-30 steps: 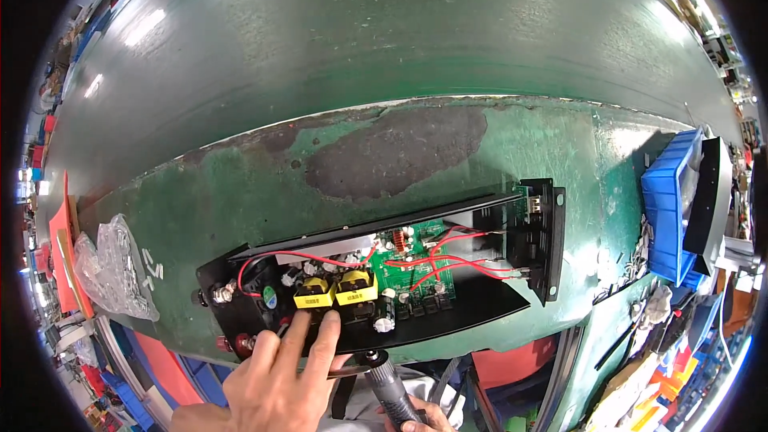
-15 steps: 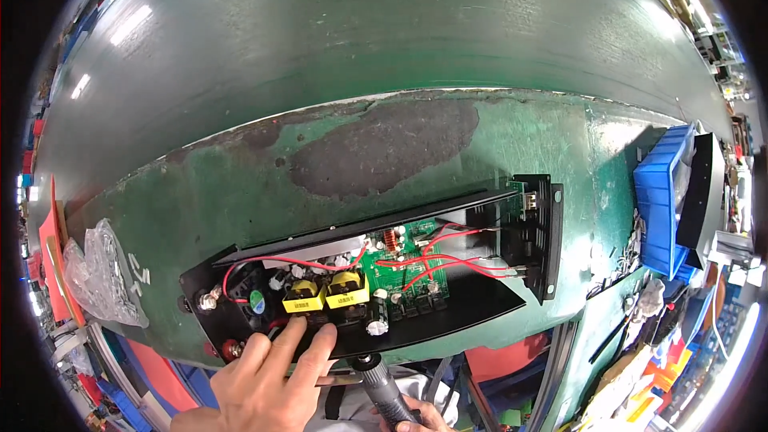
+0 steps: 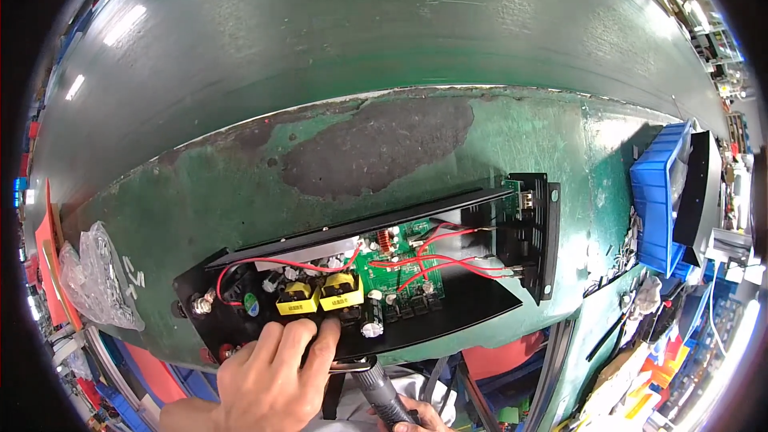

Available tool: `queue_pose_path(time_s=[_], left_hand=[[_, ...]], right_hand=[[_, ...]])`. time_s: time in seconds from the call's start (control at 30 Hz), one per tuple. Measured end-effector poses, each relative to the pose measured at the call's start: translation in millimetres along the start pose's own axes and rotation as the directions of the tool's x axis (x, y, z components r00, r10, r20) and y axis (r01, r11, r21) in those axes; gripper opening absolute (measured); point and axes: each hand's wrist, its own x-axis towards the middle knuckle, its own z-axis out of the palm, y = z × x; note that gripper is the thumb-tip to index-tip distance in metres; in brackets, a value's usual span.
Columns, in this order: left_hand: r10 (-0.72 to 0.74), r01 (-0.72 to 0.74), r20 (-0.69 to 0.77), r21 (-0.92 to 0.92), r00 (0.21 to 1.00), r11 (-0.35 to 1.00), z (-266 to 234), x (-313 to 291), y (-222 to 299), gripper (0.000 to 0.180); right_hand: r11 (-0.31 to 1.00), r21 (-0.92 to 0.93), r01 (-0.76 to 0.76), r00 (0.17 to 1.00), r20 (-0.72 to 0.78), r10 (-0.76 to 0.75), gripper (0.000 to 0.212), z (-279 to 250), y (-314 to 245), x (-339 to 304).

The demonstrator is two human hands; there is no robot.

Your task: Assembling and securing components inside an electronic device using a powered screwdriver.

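The left hand [image 3: 276, 368] lies flat, steadying the black case [image 3: 376, 272]; beside it, the right hand [image 3: 416, 418] grips a driver [image 3: 384, 392] that could slip onto nearby red wires [image 3: 432, 260].

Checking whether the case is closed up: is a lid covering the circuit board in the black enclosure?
No, the black enclosure lies open, with the green circuit board and red wires exposed.

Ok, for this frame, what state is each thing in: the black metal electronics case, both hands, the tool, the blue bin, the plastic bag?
Black metal electronics case: open, green board and red wires exposed.
Left hand: fingers resting on the case's near edge.
Right hand: gripping a black-handled power screwdriver, tip hidden.
Blue plastic bin: at the bench's right edge.
Clear plastic bag: crumpled, lying apart.
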Motion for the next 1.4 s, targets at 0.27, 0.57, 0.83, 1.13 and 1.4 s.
queue_pose_path(time_s=[0.27, 0.57, 0.83, 1.13, 1.4], left_hand=[[0.054, -0.055, -0.039, -0.029, 0.998, 0.998, 4, 1, -3, 0.040], [0.056, -0.056, -0.032, 0.014, 0.998, 0.998, 0, -1, -4, 0.035], [0.073, -0.074, -0.040, -0.004, 0.996, 0.997, 7, 2, -2, 0.035], [0.034, -0.034, 0.032, -0.012, 0.999, 0.999, 4, 4, 4, 0.039], [0.031, -0.029, 0.029, -0.070, 0.999, 0.997, 1, -1, -1, 0.041]], right_hand=[[1.000, 0.003, 0.031, 1.000, -0.005, -0.031, 0.071, -5, 13, -3], [0.995, 0.092, 0.026, 0.985, -0.173, -0.009, 0.098, -14, 72, -1], [0.986, 0.165, -0.041, 0.964, -0.252, 0.082, 0.095, -16, 76, -3], [0.995, -0.041, 0.094, 0.946, -0.307, -0.102, 0.076, 1, 80, 7], [0.876, 0.426, -0.227, 0.965, -0.025, 0.262, 0.073, -15, 75, 4]])
